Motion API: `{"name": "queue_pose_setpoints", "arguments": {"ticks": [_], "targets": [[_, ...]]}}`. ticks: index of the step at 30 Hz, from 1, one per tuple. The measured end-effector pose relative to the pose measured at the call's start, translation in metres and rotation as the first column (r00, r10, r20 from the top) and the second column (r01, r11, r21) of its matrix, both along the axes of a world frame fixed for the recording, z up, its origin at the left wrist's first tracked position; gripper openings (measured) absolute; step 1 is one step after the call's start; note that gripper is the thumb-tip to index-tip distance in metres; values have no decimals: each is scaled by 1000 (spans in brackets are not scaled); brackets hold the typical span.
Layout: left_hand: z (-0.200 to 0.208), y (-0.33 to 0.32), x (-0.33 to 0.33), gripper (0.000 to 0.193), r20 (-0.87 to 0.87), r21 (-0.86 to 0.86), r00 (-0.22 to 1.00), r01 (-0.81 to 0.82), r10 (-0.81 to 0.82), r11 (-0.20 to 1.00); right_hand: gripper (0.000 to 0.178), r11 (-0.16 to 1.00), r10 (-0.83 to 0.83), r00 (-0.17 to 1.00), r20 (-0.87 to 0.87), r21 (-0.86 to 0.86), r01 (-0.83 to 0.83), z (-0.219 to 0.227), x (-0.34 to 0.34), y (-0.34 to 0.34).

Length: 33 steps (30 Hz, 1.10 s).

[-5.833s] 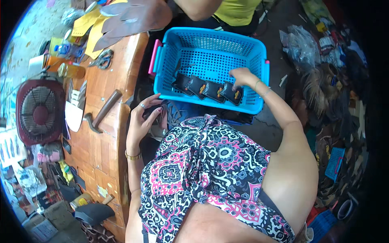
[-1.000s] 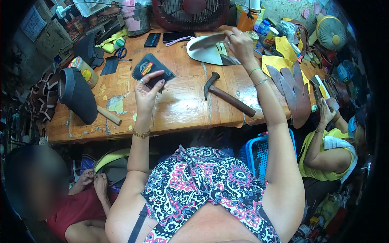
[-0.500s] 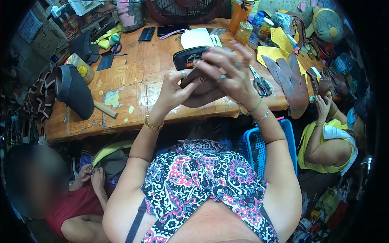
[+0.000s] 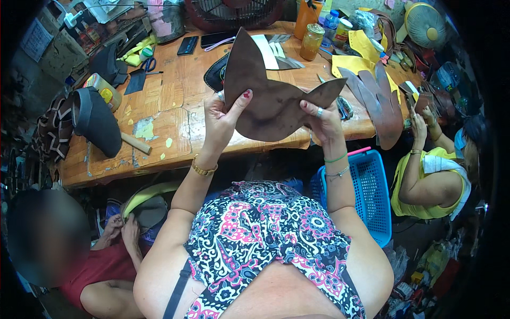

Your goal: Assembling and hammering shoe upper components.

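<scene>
A brown leather piece (image 4: 273, 109), curved like a crescent with two pointed ends, is held up over the table's near edge. My left hand (image 4: 222, 116) grips its left side, thumb on the face toward me and the other fingers mostly hidden behind. On its right side my right hand (image 4: 325, 121) is closed in the same way. Behind the leather's left edge shows part of a black stitched piece (image 4: 214, 75); whether my left fingers touch it, I cannot tell. White pieces (image 4: 265, 52) lie beyond. Scissors (image 4: 345, 109) are partly covered by the leather and my right hand.
Brown leather strips (image 4: 382, 106) and yellow pieces (image 4: 361, 56) lie on the right of the wooden table (image 4: 164, 119). A glass jar (image 4: 312, 42) stands farther back. At left are a black visor shape (image 4: 95, 122) and a hammer handle (image 4: 136, 143). A blue basket (image 4: 374, 194) sits below; people work on both sides.
The brown leather has been spread and raised, its broad face now visible. My right hand moved down to its right side. The black stitched piece appears farther left.
</scene>
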<state>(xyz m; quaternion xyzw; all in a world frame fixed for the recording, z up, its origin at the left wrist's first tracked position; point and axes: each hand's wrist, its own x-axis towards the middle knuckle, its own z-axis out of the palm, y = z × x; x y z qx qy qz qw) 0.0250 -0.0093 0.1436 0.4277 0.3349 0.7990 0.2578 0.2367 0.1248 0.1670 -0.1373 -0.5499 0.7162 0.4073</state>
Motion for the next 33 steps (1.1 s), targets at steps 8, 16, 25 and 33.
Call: {"name": "queue_pose_setpoints", "arguments": {"ticks": [8,16,25,33], "targets": [[-1,-13,-68,38,107,-187,930,367,-352,911,19,914,-169,956,242,400,61,29,42,-9],[-9,-11,-60,25,-33,-203,906,408,-422,890,34,793,-161,925,344,603,-87,24,-14,-52],[-20,-16,-62,26,-64,-328,867,449,-494,831,29,730,-167,928,332,674,-110,5,-44,-43],[-11,-27,-62,36,-102,-395,848,446,-520,804,39,696,-252,897,362,712,-91,-11,-46,-33]]}}
